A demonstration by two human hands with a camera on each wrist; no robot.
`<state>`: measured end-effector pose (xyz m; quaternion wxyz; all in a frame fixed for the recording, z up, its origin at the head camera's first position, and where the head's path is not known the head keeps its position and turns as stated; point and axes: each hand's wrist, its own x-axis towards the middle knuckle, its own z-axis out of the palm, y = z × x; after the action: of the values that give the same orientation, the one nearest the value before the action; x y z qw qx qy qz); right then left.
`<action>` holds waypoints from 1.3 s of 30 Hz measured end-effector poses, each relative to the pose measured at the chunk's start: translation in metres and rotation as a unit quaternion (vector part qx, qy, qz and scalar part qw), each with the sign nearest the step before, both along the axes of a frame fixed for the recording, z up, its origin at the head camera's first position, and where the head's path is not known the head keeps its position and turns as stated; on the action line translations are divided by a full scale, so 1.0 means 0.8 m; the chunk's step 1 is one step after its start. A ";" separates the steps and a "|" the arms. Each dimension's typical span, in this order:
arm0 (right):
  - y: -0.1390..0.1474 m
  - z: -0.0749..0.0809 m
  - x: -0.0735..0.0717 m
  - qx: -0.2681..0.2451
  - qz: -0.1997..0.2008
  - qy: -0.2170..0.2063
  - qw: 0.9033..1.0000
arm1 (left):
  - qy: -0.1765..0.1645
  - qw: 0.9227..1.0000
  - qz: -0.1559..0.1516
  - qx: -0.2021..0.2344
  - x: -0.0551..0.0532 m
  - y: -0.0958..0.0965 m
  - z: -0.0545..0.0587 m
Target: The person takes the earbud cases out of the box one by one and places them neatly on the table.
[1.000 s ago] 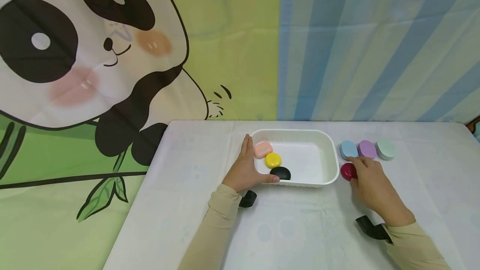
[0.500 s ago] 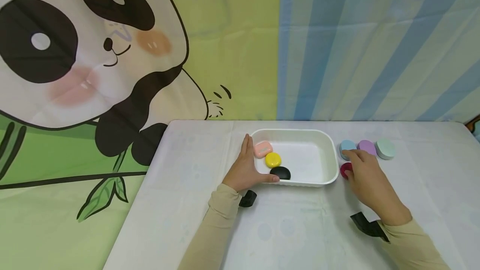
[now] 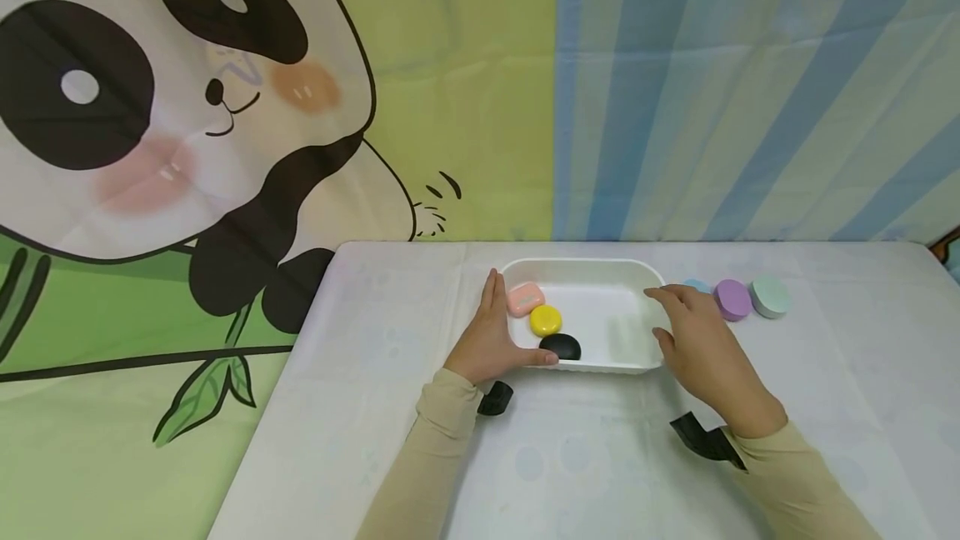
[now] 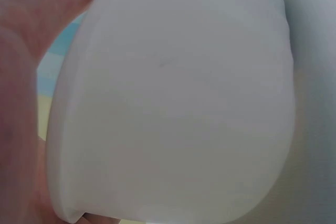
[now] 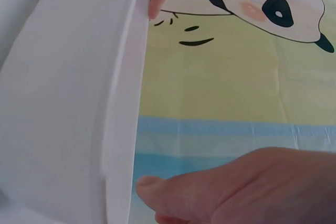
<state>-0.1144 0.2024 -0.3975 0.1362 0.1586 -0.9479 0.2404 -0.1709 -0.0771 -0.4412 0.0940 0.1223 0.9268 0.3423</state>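
Observation:
At the left end of the white tray [image 3: 603,298], my left hand [image 3: 485,340] grips the wall, thumb along the front rim and fingers at the back left. In the left wrist view the tray's wall [image 4: 178,98] fills the frame. A pink soap-like piece [image 3: 526,299], a yellow round piece [image 3: 546,321] and a black domed piece [image 3: 561,347] lie inside by that hand. Over the tray's right rim is my right hand [image 3: 708,348], thumb and forefinger apart, nothing visible between them. It hides the red piece's spot and part of a blue piece [image 3: 697,283].
Right of the blue piece, a purple piece [image 3: 732,300] and a mint piece [image 3: 770,297] stand in a row on the white-covered table [image 3: 585,465]. Behind the table hangs a panda-printed and striped cloth [image 3: 465,90].
My right hand has moved left from beside the red piece to over the tray's right rim. The red piece has dropped out of sight. My left hand has stayed on the tray.

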 end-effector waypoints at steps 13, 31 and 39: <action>-0.045 -0.003 -0.022 0.022 0.021 -0.039 0.999 | 0.011 1.000 0.001 0.003 -0.003 -0.001 -0.006; -0.091 -0.013 -0.041 0.029 0.020 -0.143 0.989 | 0.002 1.000 -0.007 0.002 0.000 -0.001 0.002; -0.100 -0.018 -0.054 0.040 0.030 -0.217 0.975 | 0.001 1.000 -0.009 -0.002 -0.001 -0.002 0.001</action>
<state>-0.1574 0.1221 -0.4119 -0.0866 0.1367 -0.9585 0.2349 -0.1715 -0.0783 -0.4406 0.0964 0.1307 0.9266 0.3391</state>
